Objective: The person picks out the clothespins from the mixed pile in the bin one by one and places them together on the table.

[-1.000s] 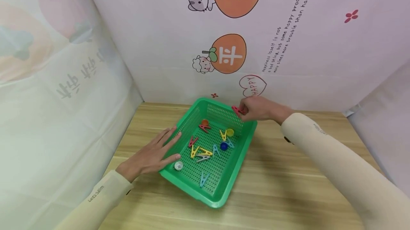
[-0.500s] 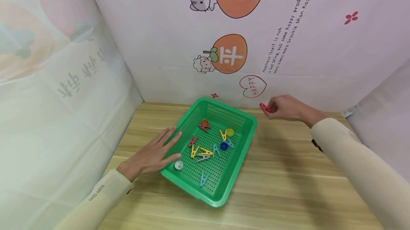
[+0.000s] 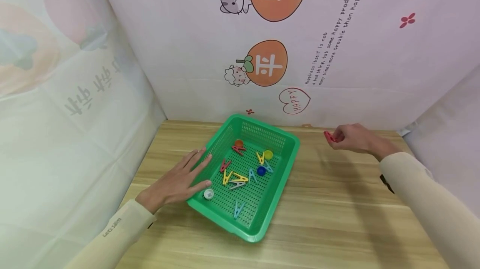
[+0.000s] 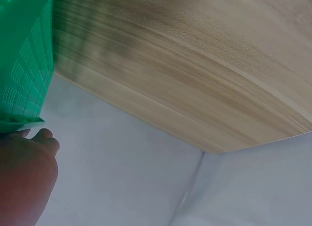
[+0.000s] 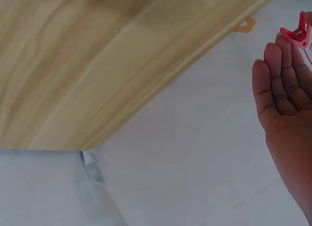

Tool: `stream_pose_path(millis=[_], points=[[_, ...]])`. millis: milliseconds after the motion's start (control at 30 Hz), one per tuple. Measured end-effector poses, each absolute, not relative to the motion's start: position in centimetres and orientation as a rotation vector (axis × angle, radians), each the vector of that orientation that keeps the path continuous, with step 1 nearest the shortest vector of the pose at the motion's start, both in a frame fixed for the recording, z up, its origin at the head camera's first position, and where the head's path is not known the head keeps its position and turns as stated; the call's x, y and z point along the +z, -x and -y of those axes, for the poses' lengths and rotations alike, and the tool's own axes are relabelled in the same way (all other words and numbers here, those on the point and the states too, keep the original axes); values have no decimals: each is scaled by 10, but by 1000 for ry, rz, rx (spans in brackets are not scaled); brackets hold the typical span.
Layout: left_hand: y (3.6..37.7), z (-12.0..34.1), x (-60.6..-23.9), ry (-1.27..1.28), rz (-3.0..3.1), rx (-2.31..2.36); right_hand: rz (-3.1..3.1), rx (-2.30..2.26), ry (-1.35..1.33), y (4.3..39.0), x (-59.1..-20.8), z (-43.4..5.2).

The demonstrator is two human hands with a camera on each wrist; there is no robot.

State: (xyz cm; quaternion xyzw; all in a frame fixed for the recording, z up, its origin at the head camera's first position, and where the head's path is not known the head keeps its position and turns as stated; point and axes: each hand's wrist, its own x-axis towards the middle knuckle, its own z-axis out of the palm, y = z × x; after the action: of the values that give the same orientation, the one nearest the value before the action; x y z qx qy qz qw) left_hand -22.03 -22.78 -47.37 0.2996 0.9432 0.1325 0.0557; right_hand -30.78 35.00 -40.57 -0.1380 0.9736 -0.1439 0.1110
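My right hand (image 3: pixel 352 138) pinches a red clothespin (image 3: pixel 329 136) above the table, to the right of the green basket (image 3: pixel 279 190). The right wrist view shows that clothespin (image 5: pixel 298 36) at the fingertips. My left hand (image 3: pixel 178 181) rests on the basket's left rim with its fingers spread and straight. Inside the basket lie several clothespins: red ones such as this red clothespin (image 3: pixel 225 165), yellow, blue and a grey clothespin (image 3: pixel 237 184). Among them sit an orange cap (image 3: pixel 238 143), a yellow cap (image 3: pixel 268 155), a dark blue cap (image 3: pixel 261 171) and a white cap (image 3: pixel 208 194).
The wooden table (image 3: pixel 322 219) ends at a printed cloth wall (image 3: pixel 195 52) behind the basket. More cloth hangs along the left and right sides. The table's back edge runs just behind my right hand.
My right hand has carried the red clothespin from over the basket's far right corner out to the right, lowering slightly at the end. My left hand and the basket have stayed in place.
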Motion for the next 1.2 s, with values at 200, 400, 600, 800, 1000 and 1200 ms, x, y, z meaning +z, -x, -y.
stream_pose_path(millis=[200,400,600,800,1000,1200], points=[[221,227,-475,-911,-2863,399,-2862,-479,409,298,-426,-359],[221,225,-475,-916,-2874,410,-2874,-507,408,287,-448,-365],[220,225,-476,-909,-2877,416,-2885,-491,385,280,-467,-365],[220,225,-476,-907,-2882,430,-2875,-469,350,277,-476,-361],[219,225,-476,-898,-2874,432,-2851,-484,316,276,-484,-355],[218,225,-475,-894,-2873,444,-2834,-506,284,276,-494,-353]])
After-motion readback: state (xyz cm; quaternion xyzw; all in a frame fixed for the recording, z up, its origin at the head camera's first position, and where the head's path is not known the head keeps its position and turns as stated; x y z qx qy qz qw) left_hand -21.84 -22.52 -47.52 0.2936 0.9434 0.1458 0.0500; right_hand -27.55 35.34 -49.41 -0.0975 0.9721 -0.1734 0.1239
